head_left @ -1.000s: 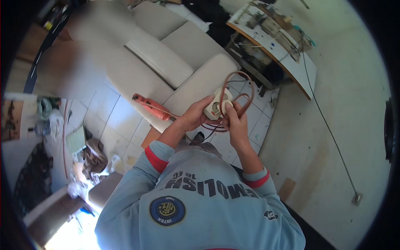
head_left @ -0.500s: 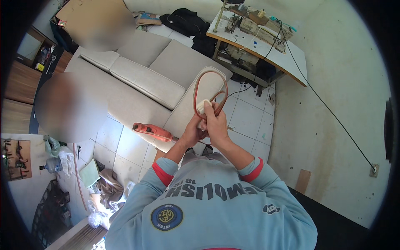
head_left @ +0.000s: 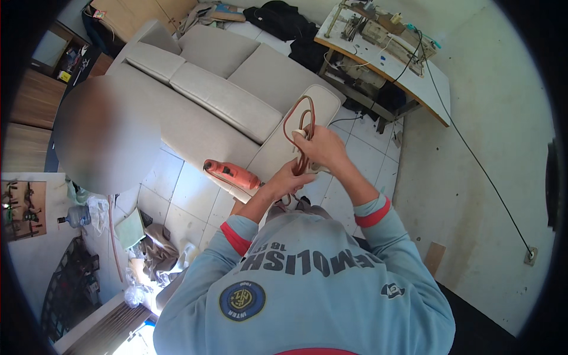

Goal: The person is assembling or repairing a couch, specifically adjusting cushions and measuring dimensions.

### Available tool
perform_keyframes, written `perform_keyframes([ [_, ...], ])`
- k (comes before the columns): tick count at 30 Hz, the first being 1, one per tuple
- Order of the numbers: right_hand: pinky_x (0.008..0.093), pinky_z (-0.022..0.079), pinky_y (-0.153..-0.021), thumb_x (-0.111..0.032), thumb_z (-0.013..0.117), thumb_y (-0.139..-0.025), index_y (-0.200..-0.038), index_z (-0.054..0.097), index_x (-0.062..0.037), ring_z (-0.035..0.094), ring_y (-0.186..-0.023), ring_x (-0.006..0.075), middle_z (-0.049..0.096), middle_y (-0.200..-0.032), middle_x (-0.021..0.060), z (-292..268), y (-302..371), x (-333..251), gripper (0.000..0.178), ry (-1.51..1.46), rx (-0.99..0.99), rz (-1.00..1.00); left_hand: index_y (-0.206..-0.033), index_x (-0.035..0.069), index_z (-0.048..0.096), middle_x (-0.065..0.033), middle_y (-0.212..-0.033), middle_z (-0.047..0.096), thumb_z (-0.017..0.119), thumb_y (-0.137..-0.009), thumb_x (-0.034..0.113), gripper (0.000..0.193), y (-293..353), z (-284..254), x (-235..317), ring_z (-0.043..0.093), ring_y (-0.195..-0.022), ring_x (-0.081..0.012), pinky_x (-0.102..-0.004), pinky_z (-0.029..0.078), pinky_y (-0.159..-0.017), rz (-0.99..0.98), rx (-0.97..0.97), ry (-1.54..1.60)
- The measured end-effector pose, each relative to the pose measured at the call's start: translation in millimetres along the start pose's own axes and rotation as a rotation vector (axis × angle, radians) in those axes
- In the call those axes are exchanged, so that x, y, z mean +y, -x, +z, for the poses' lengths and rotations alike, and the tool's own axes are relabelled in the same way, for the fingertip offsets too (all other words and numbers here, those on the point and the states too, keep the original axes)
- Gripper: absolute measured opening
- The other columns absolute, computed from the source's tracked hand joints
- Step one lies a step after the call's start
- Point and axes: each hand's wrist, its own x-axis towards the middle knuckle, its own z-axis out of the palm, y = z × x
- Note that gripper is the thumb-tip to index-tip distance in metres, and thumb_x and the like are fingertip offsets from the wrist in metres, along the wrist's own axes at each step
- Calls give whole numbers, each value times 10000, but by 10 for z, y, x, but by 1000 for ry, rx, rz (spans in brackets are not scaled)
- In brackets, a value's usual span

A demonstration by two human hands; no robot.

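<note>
A reddish-brown electric cord [head_left: 314, 108] is gathered in loops in front of me, over the sofa's near arm. My right hand [head_left: 325, 147] is closed on the upper part of the loops and on a white block-like cord end [head_left: 300, 135]; whether it is a plug or a socket cannot be made out. Lower down, my left hand [head_left: 289, 180] grips the bundled strands, its thumb stretched out to the right. To the left of that hand an orange-red power drill [head_left: 229, 173] lies on the sofa edge, a dark cord beside it.
A light grey sofa [head_left: 207, 121] runs from my front toward the far left. Back right stands a sewing machine table [head_left: 435, 97]; a black cable [head_left: 473, 145] stretches to a wall socket [head_left: 531, 255]. A blurred person [head_left: 106, 136] is at left, near bags and a bottle [head_left: 77, 216].
My right hand has drawn away from my left, up and right, with the white end. The cord loop is narrower now. The view has shifted slightly; the drill still lies on the sofa.
</note>
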Motion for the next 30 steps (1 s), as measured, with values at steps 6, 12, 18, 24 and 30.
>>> perform_keyframes([
  [6, 350, 496, -805, -580, 515, -868, -1342, 542, -27, 626, -1005, 206, 660, -1147, 128, -282, -50, 280, 729, -531, -333, -272, -872, 106, 503, 50, -594, 417, 661, -903, 449, 379, 43, -45, 204, 359, -486, -57, -234, 260, -441, -138, -56, 162],
  [12, 270, 497, -757, -302, 801, -765, -1397, 431, -48, 613, -953, 168, 612, -1155, 86, 114, 289, 1021, 774, -886, -406, -357, -996, 80, 535, 62, -557, 387, 636, -930, 445, 384, -104, -311, 176, 316, -440, -50, -219, 240, -416, -139, -59, 341],
  [18, 288, 491, -524, -232, 821, -743, -1214, 512, -25, 575, -614, 126, 641, -904, 63, 176, 86, 1516, 601, -887, -359, 204, -1270, 38, 558, 31, -736, 534, 670, -910, 422, 539, -347, -314, 352, 374, -484, -35, -216, 274, -419, -257, 371, 123],
  [24, 273, 439, -460, -334, 765, -776, -1087, 579, -57, 570, -568, 148, 660, -867, 74, -172, -1236, 3196, 456, -787, -239, 645, -1209, 40, 624, 31, -766, 556, 689, -901, 295, 406, -513, -339, 376, 436, -586, -44, -233, 319, -481, -190, 706, -187],
  [30, 374, 517, -617, -318, 795, -765, -1369, 343, 79, 658, -725, 256, 661, -924, 198, -1893, -3147, 4106, 853, -709, 344, 547, -1156, 30, 646, 53, -658, 491, 646, -926, 241, 312, -527, -176, 610, 413, -539, -45, -243, 310, -479, -263, 1079, -153],
])
